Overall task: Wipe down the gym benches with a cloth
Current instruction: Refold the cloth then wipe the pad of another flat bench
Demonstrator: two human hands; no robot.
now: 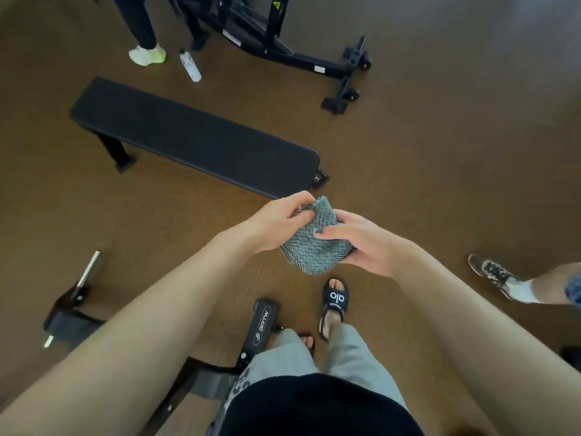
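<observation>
between both hands, above the floor (pixel 440 152): grey cloth (pixel 317 237), folded. left hand (pixel 276 223) pinches its upper edge; right hand (pixel 361 243) grips its right side, thumb on top. black bench (pixel 195 140) lies beyond, apart from the cloth.

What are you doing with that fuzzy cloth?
A person stands on the gym floor holding a grey-green cloth in both hands: the left hand grips its top edge and the right hand pinches its side, as if folding it. The flat black bench just ahead is not being touched yet, so wiping has not started here. A water bottle stands beyond it.
</observation>
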